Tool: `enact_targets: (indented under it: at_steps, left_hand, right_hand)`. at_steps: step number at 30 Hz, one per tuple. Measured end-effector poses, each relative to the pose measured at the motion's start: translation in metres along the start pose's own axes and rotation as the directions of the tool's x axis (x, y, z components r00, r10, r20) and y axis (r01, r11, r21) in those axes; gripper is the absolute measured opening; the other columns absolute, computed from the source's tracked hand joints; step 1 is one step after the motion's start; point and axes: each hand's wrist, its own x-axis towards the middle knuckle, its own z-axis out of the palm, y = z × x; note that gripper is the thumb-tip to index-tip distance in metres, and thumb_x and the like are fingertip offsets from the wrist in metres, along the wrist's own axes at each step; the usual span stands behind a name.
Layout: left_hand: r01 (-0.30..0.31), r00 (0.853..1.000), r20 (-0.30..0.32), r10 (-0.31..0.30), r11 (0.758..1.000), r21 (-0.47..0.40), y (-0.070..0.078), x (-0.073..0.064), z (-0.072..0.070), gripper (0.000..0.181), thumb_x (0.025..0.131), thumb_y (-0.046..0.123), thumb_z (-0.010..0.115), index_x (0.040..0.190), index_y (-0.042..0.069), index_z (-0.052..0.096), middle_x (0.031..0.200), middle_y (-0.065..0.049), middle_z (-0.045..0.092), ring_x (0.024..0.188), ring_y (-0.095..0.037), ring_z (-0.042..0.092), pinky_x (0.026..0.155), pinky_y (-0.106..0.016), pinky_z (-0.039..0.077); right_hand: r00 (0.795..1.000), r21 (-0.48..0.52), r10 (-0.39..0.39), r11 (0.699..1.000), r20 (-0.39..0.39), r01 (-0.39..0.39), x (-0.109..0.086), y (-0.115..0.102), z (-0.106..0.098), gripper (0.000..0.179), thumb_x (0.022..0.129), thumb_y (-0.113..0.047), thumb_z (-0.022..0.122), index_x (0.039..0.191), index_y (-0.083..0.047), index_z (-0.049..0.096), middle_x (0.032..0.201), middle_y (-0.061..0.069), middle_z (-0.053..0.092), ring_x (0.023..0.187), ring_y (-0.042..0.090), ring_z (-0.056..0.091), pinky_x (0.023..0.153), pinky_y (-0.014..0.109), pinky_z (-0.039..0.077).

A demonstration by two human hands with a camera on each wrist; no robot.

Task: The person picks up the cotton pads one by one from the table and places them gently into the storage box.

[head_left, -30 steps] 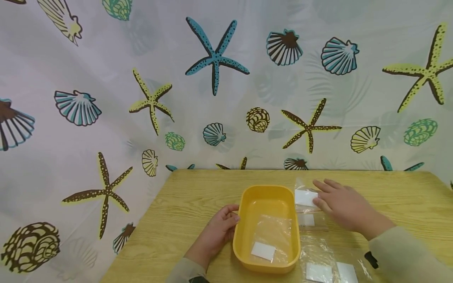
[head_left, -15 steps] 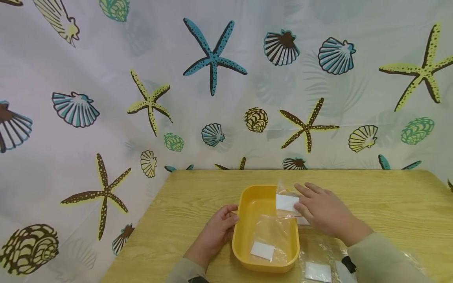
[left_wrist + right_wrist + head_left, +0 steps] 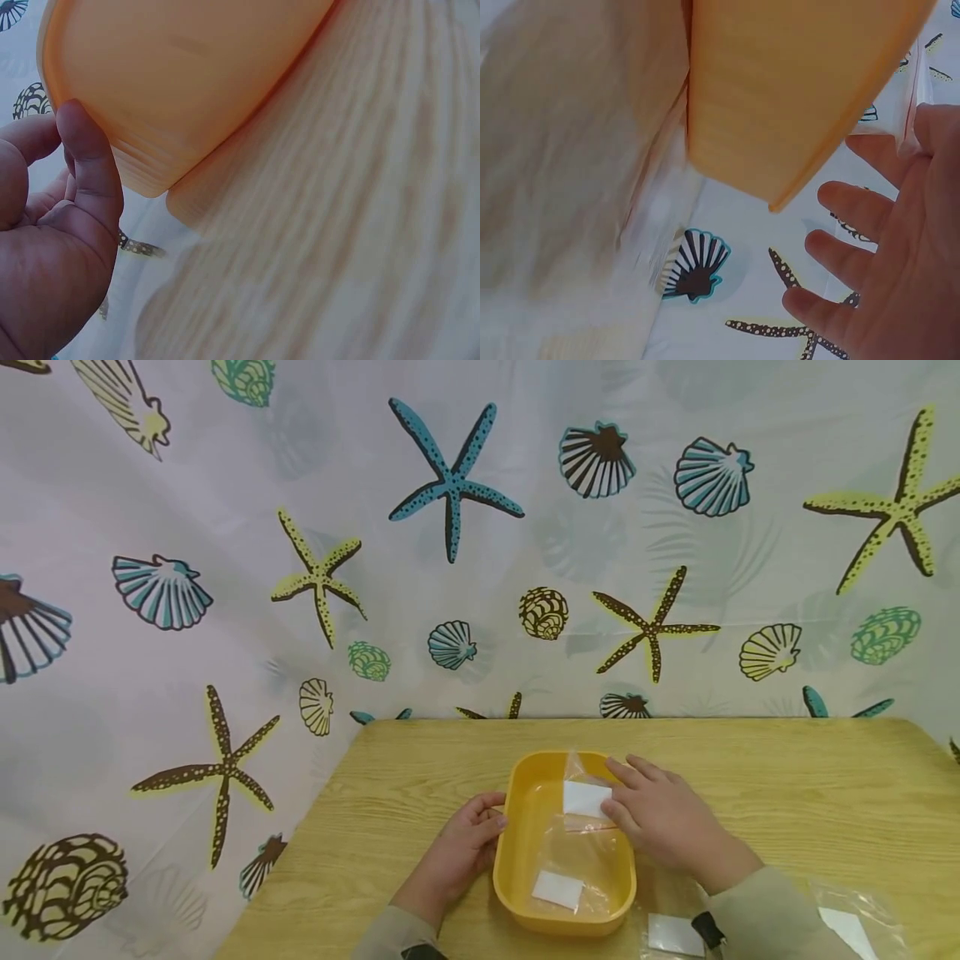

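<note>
A yellow plastic tub (image 3: 517, 852) stands on the wooden table, its corner and outer wall (image 3: 195, 75) large in the left wrist view. My left hand (image 3: 467, 842) holds its left side at the rim, with thumb and fingers curled against the wall. My right hand (image 3: 667, 818) pinches a clear zip bag (image 3: 592, 825) between thumb and index finger, over the tub's right back part. A white card (image 3: 586, 799) shows in this bag. The other fingers (image 3: 847, 262) are spread. Inside the tub lies another clear zip bag (image 3: 573, 852) with a white card (image 3: 557, 891).
Near the front edge, right of the tub, lies a clear bag with a white card (image 3: 676, 935), partly under the right forearm. Another clear bag (image 3: 873, 906) lies farther right. A curtain (image 3: 480, 602) printed with starfish and shells hangs behind the table (image 3: 810, 802).
My right hand has moved left from beside the tub to above it, carrying the zip bag. A bag at the front right now lies farther right. My left hand has stayed at the tub.
</note>
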Motion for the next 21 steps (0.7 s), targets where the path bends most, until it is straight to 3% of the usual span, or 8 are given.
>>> enact_targets:
  at_steps: [5, 15, 21]
  left_hand:
    - [0.001, 1.0, 0.001, -0.001, 1.0, -0.008, 0.0, 0.0, 0.0, 0.042, 0.104, 0.012, 0.058, 0.143, 0.003, 0.046, 0.103, -0.01, 0.058, 0.082, -0.017, 0.063, 0.072, -0.03, 0.058]
    - [0.012, 1.0, -0.004, -0.012, 1.0, -0.022, -0.001, 0.001, 0.002, 0.046, 0.102, 0.014, 0.061, 0.144, 0.004, 0.046, 0.104, -0.009, 0.06, 0.084, -0.017, 0.063, 0.073, -0.031, 0.058]
    - [0.01, 1.0, -0.004, -0.01, 1.0, -0.025, 0.001, -0.001, 0.002, 0.046, 0.102, 0.014, 0.06, 0.144, 0.004, 0.045, 0.105, -0.01, 0.059, 0.085, -0.018, 0.064, 0.073, -0.031, 0.058]
  right_hand:
    - [1.0, 0.001, 0.01, 1.0, 0.026, -0.01, 0.002, -0.01, 0.004, 0.052, 0.109, -0.045, 0.038, 0.138, -0.011, 0.064, 0.158, 0.01, 0.039, 0.147, 0.038, 0.028, 0.113, 0.061, 0.029]
    - [0.999, 0.019, 0.044, 0.999, 0.0, -0.044, -0.002, -0.017, 0.01, 0.048, 0.109, -0.041, 0.038, 0.128, -0.01, 0.07, 0.158, 0.012, 0.04, 0.147, 0.04, 0.027, 0.112, 0.063, 0.029]
    - [0.997, 0.028, 0.055, 0.998, 0.054, -0.057, 0.001, -0.022, 0.013, 0.054, 0.109, -0.048, 0.034, 0.145, -0.015, 0.058, 0.16, 0.013, 0.035, 0.149, 0.04, 0.023, 0.113, 0.065, 0.026]
